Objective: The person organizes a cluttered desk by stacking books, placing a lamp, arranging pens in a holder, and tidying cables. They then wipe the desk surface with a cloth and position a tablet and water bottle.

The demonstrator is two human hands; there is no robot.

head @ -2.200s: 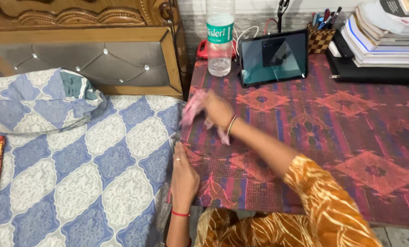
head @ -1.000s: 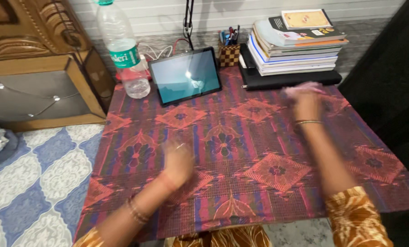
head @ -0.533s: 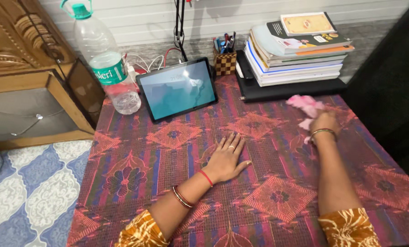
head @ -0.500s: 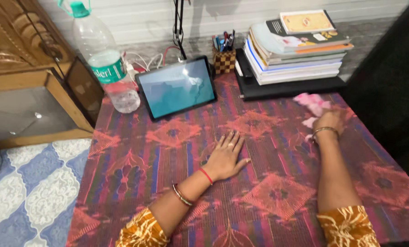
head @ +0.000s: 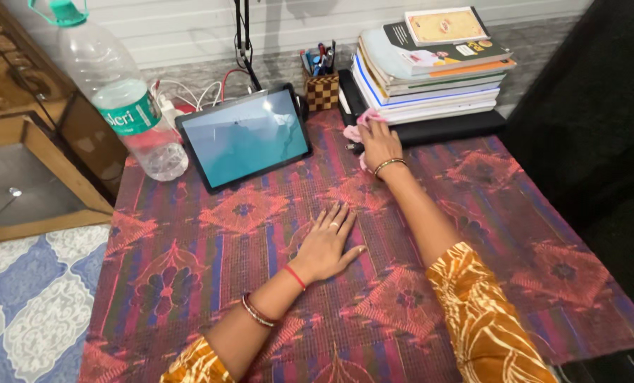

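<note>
Nearest us, our left hand (head: 326,245) lies flat and empty on the patterned tablecloth (head: 210,262), fingers spread. Farther out, our right arm is stretched forward, the right hand (head: 378,140) closed over a pink cloth (head: 354,131) just before the stack of books (head: 430,67). The cloth looks soft, light and limp; bunching it anywhere should do.

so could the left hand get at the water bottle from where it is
Probably yes: the left hand lies flat on the patterned cloth, and only bare cloth lies between it and the water bottle; the tablet stands off to the side.
</note>
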